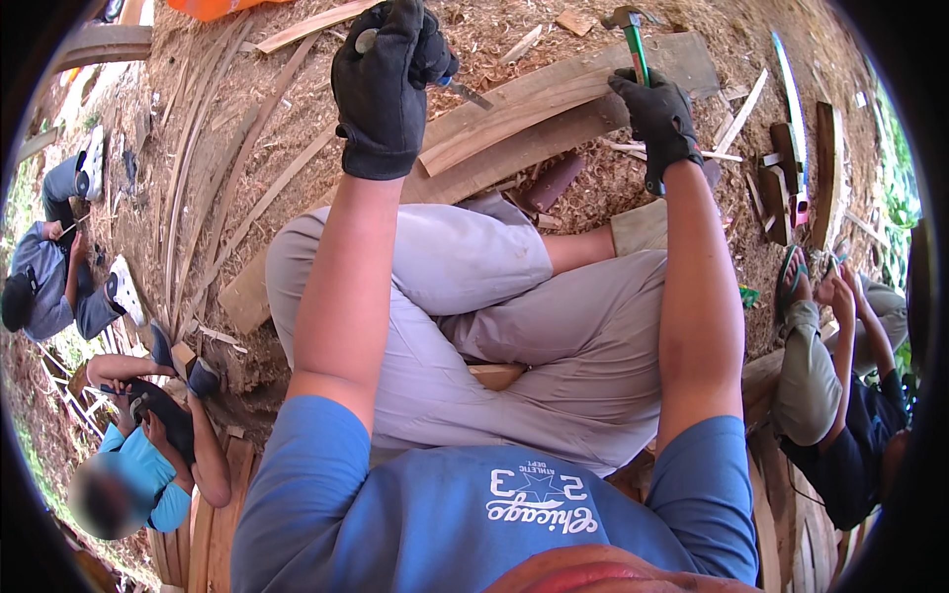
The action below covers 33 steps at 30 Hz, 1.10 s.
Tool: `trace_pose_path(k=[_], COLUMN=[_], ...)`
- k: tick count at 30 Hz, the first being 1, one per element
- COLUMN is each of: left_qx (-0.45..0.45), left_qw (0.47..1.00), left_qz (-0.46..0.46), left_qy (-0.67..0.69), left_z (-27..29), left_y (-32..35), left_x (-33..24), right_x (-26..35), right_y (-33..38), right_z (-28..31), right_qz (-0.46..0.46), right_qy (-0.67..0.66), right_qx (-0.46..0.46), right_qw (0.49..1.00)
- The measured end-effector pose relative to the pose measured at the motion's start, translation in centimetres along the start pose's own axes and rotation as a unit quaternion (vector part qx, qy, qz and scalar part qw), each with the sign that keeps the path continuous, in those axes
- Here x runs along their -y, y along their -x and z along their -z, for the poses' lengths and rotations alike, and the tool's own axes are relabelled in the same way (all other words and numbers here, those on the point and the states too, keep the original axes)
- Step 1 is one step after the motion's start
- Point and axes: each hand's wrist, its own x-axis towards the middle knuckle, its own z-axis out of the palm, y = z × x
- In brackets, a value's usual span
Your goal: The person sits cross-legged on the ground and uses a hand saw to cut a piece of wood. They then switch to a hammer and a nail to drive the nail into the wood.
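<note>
Upper centre: left hand [381,84], gloved, fingers clamped on a chisel [465,92] set against the plank [554,109]. Upper right, right hand [660,117] grips the hammer [633,44], raised. Looks like mid-chiselling; next calls for a square strike.

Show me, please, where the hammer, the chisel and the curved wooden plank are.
hammer [638,54]: head view, on its green handle.
chisel [473,96]: head view, on its metal blade.
curved wooden plank [534,104]: head view, on its top face.

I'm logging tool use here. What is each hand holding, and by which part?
Right hand holds a hammer by its green handle; left hand holds a chisel by its handle.
</note>
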Motion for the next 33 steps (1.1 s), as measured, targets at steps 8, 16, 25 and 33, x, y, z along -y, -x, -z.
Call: trace_pose_path(k=[8, 16, 25, 33], left_qx=[0.017, 0.017, 0.006, 0.002], left_qw=[1.0, 1.0, 0.999, 0.998], left_qz=[0.003, -0.006, 0.034, 0.016], left_qy=[-0.017, -0.02, -0.039, -0.061], left_z=[0.4, 0.5, -0.1, 0.0], left_y=[-0.2, -0.2, -0.1, -0.4], left_x=[0.0, 0.2, -0.1, 0.2], right_x=[-0.2, -0.1, -0.6, -1.2], right_y=[-0.1, -0.2, -0.6, -1.0], right_z=[-0.2, -0.2, 0.5, 1.8], right_qz=[0.01, 0.006, -0.011, -0.04], right_qy=[0.01, 0.011, -0.066, -0.158], right_qx=[0.0, 0.011, 0.007, -0.005], right_qw=[1.0, 1.0, 0.998, 0.987])
